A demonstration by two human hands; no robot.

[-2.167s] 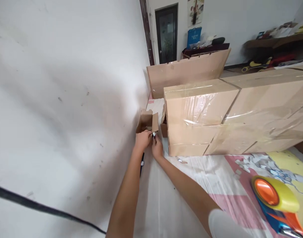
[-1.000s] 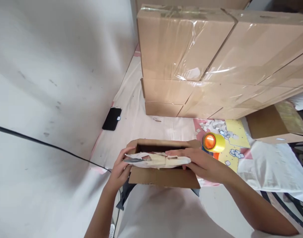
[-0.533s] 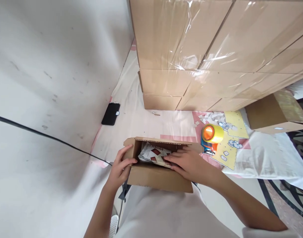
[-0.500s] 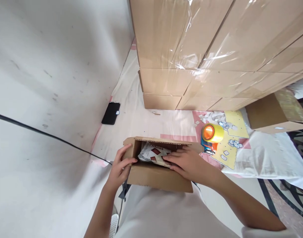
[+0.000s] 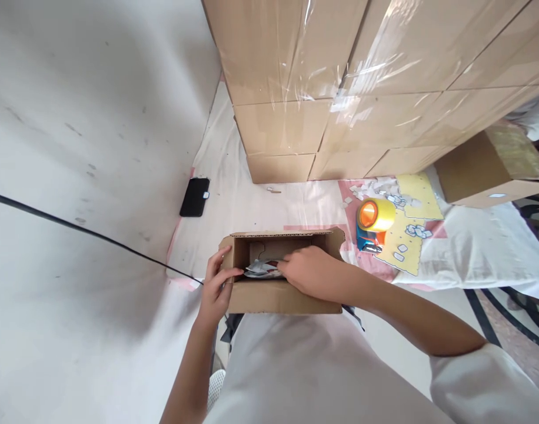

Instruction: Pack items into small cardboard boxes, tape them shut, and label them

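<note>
Head view: packet in open carton, two hands at work.
Packet (image 5: 261,270), pale wrapper with dark red marks, inside a small open carton (image 5: 280,298) before the person's white shirt (image 5: 291,359). Right hand (image 5: 309,272): fingers bunched narrow over the packet's right part; whether they pinch or only press, cannot tell. Left hand (image 5: 215,287): fingers spread wide on the carton's left end, tips just beside the packet's free end. Long axis of packet: left to right, roughly along the carton's long walls, visible end pointing left, other end hidden under the right hand. Beyond: tape roll (image 5: 383,215), black flat device (image 5: 193,198), taped carton stack (image 5: 282,131).
</note>
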